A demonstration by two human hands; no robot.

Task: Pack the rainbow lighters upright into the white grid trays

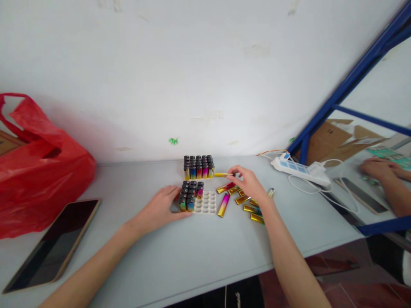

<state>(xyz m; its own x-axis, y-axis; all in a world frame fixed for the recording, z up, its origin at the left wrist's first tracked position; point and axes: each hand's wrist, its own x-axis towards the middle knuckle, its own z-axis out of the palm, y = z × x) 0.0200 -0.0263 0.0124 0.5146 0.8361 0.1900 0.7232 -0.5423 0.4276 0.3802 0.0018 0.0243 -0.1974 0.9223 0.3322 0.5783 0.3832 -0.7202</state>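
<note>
My left hand (165,206) curves around the left side of a white tray (206,202), thumb along its front edge and fingers behind. Black-topped, shiny coloured lighters (189,196) stand upright in the tray's left part, while round hollows show at its right. In my right hand (247,182), a gold lighter (221,174) is pinched at one end, lying level with its other end pointing left. Beneath and beside that hand several loose lighters (242,199) lie scattered. A pink and yellow lighter (224,205) lies just right of the tray.
Behind the tray stands a full block of upright lighters (198,166) near the wall. A red plastic bag (45,167) and a tablet (53,246) are at left. To the right are a white power strip (300,171) with cables and a blue frame (340,92); another person's hands (380,167) show beyond.
</note>
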